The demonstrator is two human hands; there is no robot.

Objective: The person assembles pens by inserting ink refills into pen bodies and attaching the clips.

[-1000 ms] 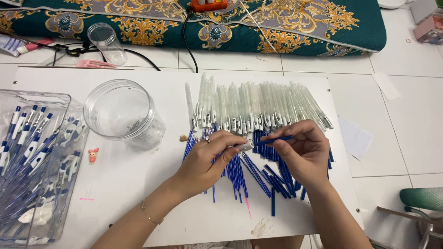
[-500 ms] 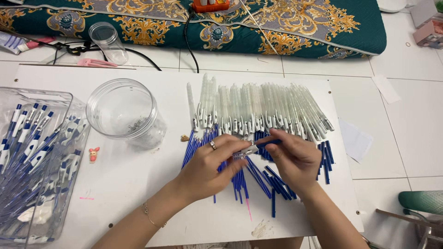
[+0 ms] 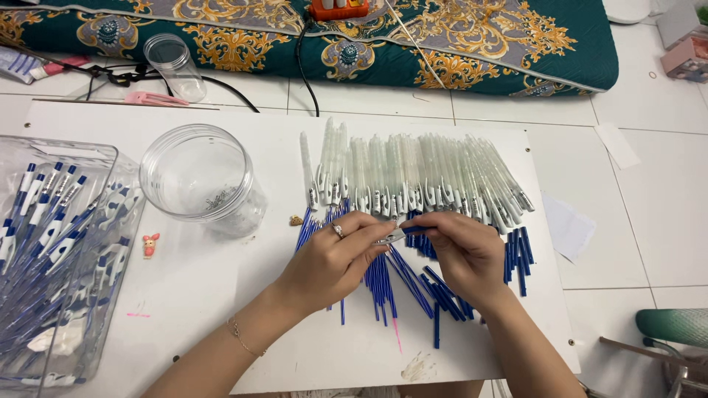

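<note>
My left hand (image 3: 332, 262) and my right hand (image 3: 464, 250) meet over the white board (image 3: 184, 309), fingertips together. Between them is a small pen part with a blue refill (image 3: 402, 233); the left hand pinches the pale tip piece, the right hand holds the blue end. Beneath the hands lies a loose pile of blue refills (image 3: 413, 284). Just beyond them a row of several clear white pen barrels (image 3: 413, 177) lies side by side. A ring sits on my left hand.
A round clear plastic jar (image 3: 199, 180) with small metal bits stands left of the barrels. A clear box (image 3: 96, 317) of assembled blue-and-white pens fills the left edge. A patterned teal cushion (image 3: 442, 44), cables and a smaller jar (image 3: 171, 65) lie beyond the board.
My right hand has drawn in from the right, bringing the blue refill to the left hand's fingertips. The hands now touch; earlier they were a little apart.
</note>
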